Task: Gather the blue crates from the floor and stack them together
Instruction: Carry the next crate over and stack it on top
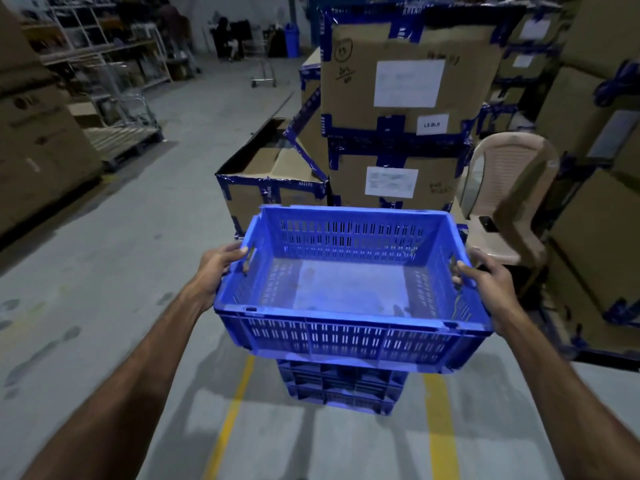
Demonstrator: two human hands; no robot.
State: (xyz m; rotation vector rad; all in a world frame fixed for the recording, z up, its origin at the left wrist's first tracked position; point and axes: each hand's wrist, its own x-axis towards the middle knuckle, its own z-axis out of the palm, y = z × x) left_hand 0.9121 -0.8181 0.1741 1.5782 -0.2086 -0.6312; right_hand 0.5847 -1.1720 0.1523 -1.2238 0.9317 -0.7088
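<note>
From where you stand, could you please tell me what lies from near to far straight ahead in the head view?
Stacked blue crates on the floor → held blue crate → taped cardboard boxes → blue bin at the far wall.

Lots you can't actually see here

The held blue crate [349, 285] covers most of the crate stack [341, 386] under it, so no counting those. Fingertips vanish into the handle slots, both forearms run off the bottom edge, the box labels [408, 83] are unreadable blur, and the back of the room is too dark.
</note>
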